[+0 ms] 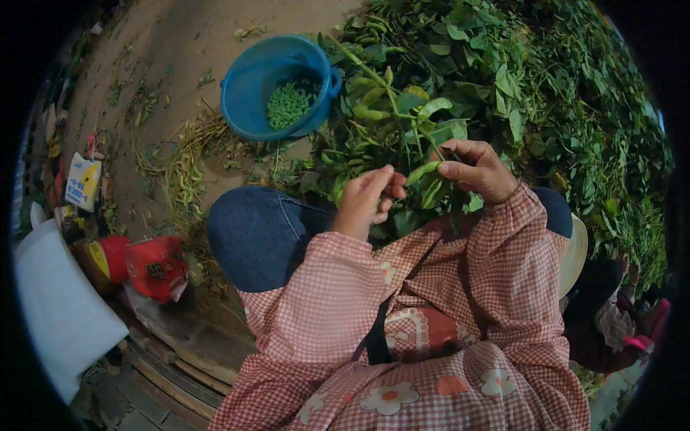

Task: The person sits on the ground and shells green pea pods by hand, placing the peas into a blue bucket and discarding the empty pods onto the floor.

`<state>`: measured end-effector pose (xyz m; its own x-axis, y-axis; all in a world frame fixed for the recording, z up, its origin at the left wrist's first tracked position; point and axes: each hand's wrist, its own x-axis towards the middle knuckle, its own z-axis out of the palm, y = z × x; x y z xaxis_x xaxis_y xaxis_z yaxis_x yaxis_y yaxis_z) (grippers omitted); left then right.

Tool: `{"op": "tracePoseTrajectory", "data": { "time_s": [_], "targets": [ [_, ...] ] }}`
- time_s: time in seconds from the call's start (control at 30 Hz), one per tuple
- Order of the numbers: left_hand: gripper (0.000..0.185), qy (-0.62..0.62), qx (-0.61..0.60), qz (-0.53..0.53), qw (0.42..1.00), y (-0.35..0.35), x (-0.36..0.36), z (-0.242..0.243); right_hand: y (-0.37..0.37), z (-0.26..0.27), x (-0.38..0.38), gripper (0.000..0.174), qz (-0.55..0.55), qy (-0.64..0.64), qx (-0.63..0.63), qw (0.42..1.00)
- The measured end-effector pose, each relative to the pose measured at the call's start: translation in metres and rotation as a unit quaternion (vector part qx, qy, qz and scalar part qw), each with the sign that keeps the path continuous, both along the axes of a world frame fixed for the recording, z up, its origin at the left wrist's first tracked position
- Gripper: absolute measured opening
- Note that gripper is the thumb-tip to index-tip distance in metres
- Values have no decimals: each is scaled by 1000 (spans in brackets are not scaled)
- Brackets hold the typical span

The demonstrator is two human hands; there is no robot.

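Note:
My right hand (480,171) grips the end of a soybean stalk (392,99), which slants up and to the left with leaves and pods along it. A plump green pod (422,173) sticks out at my right thumb. Just left of that pod, my left hand (369,199) has its fingers curled in; whether anything is between them is hidden. More pods (432,193) hang below, between the two hands. Beyond my left knee stands a blue plastic bucket (237,116), tilted in view, with shelled green beans (290,106) at its bottom.
A large heap of leafy bean plants (539,97) spreads ahead and to the right. Stripped stems (188,151) litter the bare floor on the left. Red packaging (156,269), a yellow-and-white printed bag (83,180) and a white container (64,307) lie at the left.

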<state>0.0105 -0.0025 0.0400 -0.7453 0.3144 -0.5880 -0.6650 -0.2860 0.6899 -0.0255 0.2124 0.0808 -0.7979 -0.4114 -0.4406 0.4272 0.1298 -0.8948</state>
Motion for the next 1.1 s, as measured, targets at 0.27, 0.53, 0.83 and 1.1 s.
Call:
{"op": "tracePoseTrajectory", "data": {
  "time_s": [0.27, 0.53, 0.83, 1.1],
  "targets": [
    [34, 89, 17, -47, 995, -8, -2, 7, -15, -16, -6, 20, 69, 131, 36, 988],
    [34, 107, -111, -87, 984, -4, 1, -28, -23, -52, -14, 24, 149, 234, 144, 950],
    [34, -9, 12, -13, 1000, 4, 2, -35, -19, -31, 0, 24, 41, 81, 121, 988],
    [45, 55, -1, -42, 998, 4, 3, -33, -29, -41, 21, 21, 36, 68, 141, 987]
  ]
}}
